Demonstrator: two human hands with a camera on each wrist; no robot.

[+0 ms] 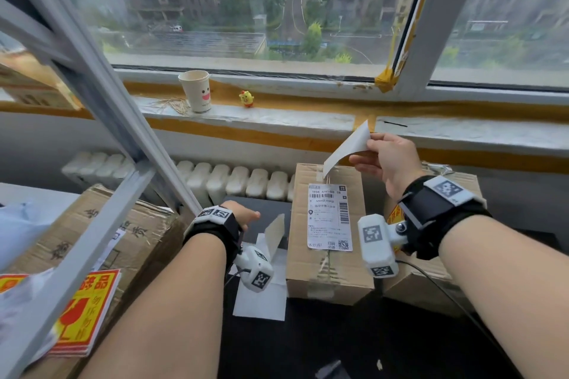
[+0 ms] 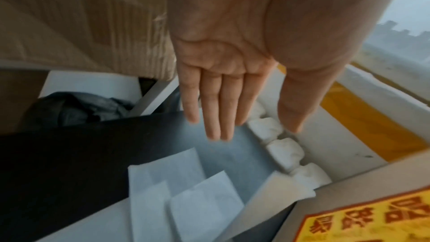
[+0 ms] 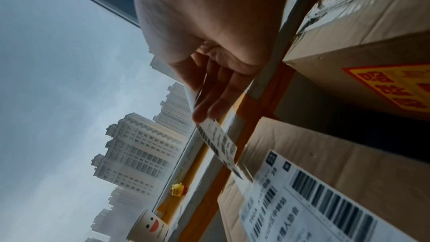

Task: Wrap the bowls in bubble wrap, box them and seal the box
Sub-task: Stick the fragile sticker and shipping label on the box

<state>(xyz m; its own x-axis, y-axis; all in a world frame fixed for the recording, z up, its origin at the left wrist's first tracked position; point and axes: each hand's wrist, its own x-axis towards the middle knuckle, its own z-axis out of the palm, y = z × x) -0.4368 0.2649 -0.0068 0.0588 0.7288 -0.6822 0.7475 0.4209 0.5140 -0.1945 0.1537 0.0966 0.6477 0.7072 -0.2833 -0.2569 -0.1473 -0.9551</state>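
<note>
A taped cardboard box [image 1: 329, 274] lies on the black table [image 1: 308, 341], with a printed shipping label [image 1: 329, 218] stuck on its top. Above the box's far end, my right hand [image 1: 366, 149] pinches a curled white label strip [image 1: 348, 148]; the right wrist view shows barcode print on the label strip [image 3: 218, 141] between thumb and fingers [image 3: 202, 115]. My left hand [image 1: 249, 215] hovers to the left of the box with straight fingers [image 2: 216, 113] and holds nothing. Under it lie white backing sheets [image 2: 186, 190]. No bowls or bubble wrap are visible.
A second box [image 1: 431, 280] with a red-and-yellow sticker stands right of the labelled one. A worn box [image 1: 101, 231] and a stack of fragile stickers [image 1: 89, 311] sit at left under a metal shelf frame [image 1: 101, 101]. A paper cup [image 1: 197, 91] and a yellow toy [image 1: 246, 98] stand on the windowsill above a radiator [image 1: 231, 181].
</note>
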